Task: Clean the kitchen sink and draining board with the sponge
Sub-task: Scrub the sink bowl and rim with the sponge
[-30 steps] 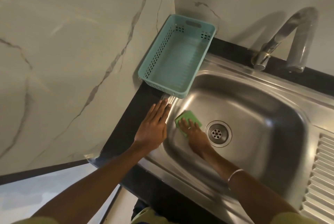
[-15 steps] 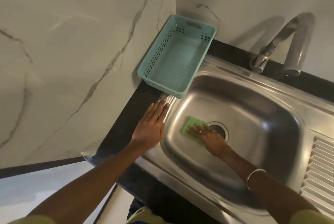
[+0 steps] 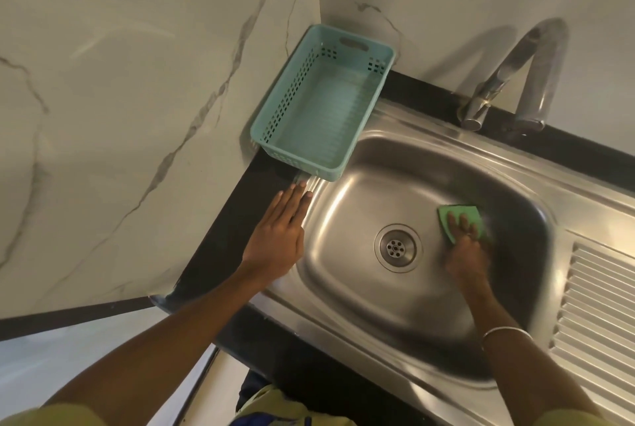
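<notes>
Head view | right hand [image 3: 468, 255] flat, presses sponge [image 3: 460, 217] in sink [image 3: 360, 288] | left hand [image 3: 276, 238] flat on rim

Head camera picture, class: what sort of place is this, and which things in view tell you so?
Most likely a home kitchen: a stainless steel sink with a ribbed draining board, a tap against marble-look walls, and a right hand pressing a green sponge in the basin.

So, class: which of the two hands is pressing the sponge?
The right hand, down in the sink on the green sponge; the left hand lies flat on the rim.
</notes>
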